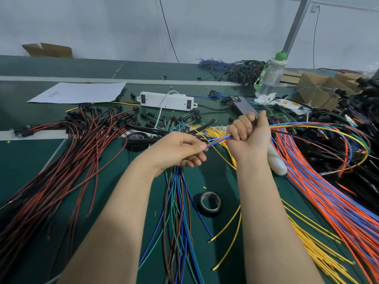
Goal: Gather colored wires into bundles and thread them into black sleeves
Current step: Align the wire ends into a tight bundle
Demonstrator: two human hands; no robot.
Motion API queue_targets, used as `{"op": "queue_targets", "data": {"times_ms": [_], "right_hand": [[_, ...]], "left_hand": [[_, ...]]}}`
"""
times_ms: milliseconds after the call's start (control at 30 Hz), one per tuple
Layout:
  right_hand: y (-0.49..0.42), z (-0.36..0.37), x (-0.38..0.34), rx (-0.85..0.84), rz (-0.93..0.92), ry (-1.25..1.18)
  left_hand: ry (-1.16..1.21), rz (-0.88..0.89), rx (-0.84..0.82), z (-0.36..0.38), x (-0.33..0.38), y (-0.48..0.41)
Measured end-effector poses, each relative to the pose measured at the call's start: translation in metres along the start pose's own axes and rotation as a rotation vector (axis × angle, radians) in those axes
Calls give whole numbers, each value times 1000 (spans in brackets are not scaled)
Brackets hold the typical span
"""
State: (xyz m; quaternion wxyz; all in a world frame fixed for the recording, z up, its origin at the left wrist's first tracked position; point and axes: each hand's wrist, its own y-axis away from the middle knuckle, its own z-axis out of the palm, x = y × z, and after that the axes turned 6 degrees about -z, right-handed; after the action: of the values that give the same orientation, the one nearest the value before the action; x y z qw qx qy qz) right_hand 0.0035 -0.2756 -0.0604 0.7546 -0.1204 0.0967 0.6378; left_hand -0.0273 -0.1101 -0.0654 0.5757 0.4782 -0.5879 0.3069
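A thin bundle of blue, yellow, green and orange wires point(217, 140) runs between my two hands above the green table point(24, 160). My left hand point(178, 149) pinches the bundle's left end between thumb and fingers. My right hand point(249, 136) grips the same bundle in a fist; the wires leave it to the right and loop round in a wide arc point(348, 136). A black sleeve point(196, 131) lies on the table just behind my left hand. Below that hand blue, green and brown loose wires point(178, 222) fan toward me.
Red-and-black leads with black caps point(71, 152) cover the left. Orange and blue wires point(328, 197) and yellow wires point(311, 249) lie on the right. Two rolls of black tape point(210, 203) point(136, 140), a white power strip point(166, 100), a phone point(244, 108) and a bottle point(270, 75) stand around.
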Motion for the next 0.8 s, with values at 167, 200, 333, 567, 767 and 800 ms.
{"op": "queue_targets", "data": {"times_ms": [167,200,333,567,767,800], "right_hand": [[0,-1,0,7,-60,24],[0,-1,1,7,-66,32],[0,-1,3,17,-98,72],[-1,-1,2,5,-92,86],[0,1,8,1,-23,109],[0,1,9,4,-17,106]], "left_hand": [[-114,43,74,1,2,-2],[-144,52,86,2,2,-2],[-229,68,115,4,1,-4],[-120,2,94,4,0,-4],[-214,119,88,22,4,-7],[-217,140,91,23,5,-8]]}}
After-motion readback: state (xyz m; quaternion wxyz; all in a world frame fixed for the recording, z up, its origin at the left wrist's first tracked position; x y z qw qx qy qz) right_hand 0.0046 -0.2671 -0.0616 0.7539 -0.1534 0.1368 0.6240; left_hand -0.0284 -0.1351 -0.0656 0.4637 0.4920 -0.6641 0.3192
